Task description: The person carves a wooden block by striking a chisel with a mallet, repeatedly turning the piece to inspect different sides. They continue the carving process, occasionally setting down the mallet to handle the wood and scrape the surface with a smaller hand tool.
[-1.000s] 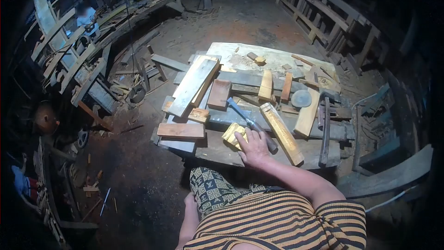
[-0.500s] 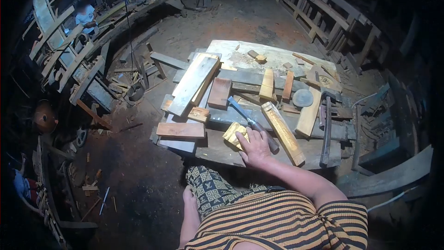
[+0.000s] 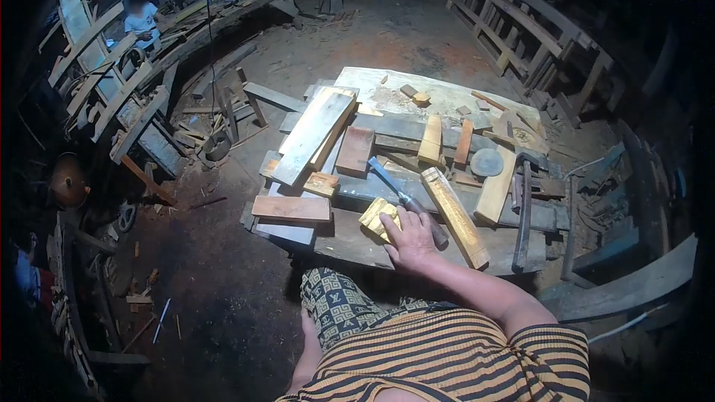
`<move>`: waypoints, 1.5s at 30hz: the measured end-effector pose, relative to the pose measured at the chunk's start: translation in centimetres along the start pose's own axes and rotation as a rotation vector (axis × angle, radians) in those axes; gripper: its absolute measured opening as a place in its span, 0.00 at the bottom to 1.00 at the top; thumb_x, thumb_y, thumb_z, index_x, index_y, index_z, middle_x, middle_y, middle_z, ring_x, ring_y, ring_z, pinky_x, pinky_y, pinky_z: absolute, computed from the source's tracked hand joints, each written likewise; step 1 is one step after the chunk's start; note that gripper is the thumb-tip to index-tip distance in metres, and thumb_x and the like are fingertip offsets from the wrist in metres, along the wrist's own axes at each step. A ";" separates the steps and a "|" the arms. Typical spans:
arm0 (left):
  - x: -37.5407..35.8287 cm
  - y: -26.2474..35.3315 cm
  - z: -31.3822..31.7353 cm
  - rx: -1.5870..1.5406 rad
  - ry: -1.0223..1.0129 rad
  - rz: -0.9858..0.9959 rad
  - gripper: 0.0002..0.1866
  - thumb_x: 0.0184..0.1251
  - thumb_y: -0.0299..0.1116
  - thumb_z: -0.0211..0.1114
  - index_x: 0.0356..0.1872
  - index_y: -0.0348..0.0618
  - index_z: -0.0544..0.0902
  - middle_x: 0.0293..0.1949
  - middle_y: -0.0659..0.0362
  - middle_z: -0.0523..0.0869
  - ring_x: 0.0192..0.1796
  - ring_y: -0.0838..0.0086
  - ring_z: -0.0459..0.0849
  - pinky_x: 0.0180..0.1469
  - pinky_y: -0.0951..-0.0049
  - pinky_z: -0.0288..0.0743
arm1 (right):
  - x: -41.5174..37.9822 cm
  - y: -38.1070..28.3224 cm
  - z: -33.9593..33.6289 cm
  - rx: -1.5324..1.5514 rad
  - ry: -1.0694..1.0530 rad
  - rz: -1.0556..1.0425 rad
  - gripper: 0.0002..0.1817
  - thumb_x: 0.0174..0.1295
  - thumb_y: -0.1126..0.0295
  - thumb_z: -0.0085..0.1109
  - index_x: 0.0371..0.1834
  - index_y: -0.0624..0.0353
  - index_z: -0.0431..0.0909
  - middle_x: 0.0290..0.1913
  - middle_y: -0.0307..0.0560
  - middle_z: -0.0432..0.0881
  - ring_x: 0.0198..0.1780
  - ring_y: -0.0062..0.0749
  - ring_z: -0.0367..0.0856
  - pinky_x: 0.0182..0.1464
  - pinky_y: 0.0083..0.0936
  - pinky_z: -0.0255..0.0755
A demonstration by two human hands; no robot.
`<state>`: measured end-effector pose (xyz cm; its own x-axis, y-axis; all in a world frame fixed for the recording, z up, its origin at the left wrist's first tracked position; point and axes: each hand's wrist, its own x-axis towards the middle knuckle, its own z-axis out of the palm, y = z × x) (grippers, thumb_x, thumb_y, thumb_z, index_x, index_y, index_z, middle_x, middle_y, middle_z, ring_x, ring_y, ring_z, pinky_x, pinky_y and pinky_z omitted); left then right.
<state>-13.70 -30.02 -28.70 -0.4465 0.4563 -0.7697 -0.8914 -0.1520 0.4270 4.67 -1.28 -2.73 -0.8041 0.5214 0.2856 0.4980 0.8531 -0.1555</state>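
Note:
My right hand is on a small yellow carved wood block near the front edge of the bench. Its fingers curve over the block's right side, with the thumb low along the near edge. Just beside and partly under the fingers lies a chisel, its bluish blade pointing away and its dark handle towards me. To the right of the hand is a long wood piece with a carved yellow face. My left hand hangs low by my left leg; its fingers are hidden.
On the bench lie a pale board, a reddish-brown block, a flat brown piece, a round grey disc and a dark metal clamp. A person sits far left among stacked timber. Wooden frames stand far right.
The view has shifted slightly. My right hand stays on the yellow block, and the things on the bench lie as before. The left forearm is a little lower.

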 end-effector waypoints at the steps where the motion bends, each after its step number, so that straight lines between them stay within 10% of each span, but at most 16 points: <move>1: -0.2 0.2 0.2 -0.003 -0.016 -0.005 0.19 0.62 0.40 0.57 0.48 0.38 0.79 0.43 0.51 0.84 0.45 0.60 0.82 0.50 0.58 0.76 | 0.0 -0.1 0.0 0.002 -0.001 -0.002 0.39 0.46 0.58 0.67 0.65 0.48 0.63 0.60 0.60 0.65 0.56 0.48 0.66 0.59 0.48 0.54; 19: 3.8 1.1 -1.1 -0.204 -0.068 0.112 0.17 0.64 0.39 0.60 0.45 0.34 0.80 0.43 0.53 0.84 0.42 0.64 0.83 0.48 0.61 0.78 | 0.1 0.1 0.1 -0.027 0.003 -0.020 0.40 0.46 0.57 0.68 0.65 0.49 0.63 0.59 0.60 0.66 0.55 0.47 0.67 0.58 0.45 0.55; 21: 6.1 0.2 -3.5 0.210 0.175 0.427 0.17 0.65 0.39 0.60 0.44 0.33 0.80 0.41 0.53 0.84 0.40 0.65 0.84 0.46 0.65 0.78 | 0.2 0.1 0.2 -0.032 0.010 -0.025 0.40 0.46 0.57 0.67 0.65 0.49 0.63 0.58 0.60 0.66 0.54 0.47 0.67 0.58 0.44 0.55; 45: -6.7 1.8 7.9 -0.017 -0.163 -0.055 0.26 0.70 0.52 0.39 0.47 0.44 0.79 0.39 0.53 0.85 0.38 0.62 0.86 0.43 0.61 0.83 | 0.1 -0.2 -0.1 -0.050 0.014 -0.017 0.39 0.46 0.57 0.67 0.65 0.49 0.63 0.58 0.59 0.65 0.55 0.48 0.66 0.59 0.46 0.55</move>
<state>-11.75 -26.44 -19.05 -0.3793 0.6003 -0.7041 -0.9161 -0.1371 0.3767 4.48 -1.41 -2.61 -0.8078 0.5066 0.3013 0.5004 0.8596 -0.1035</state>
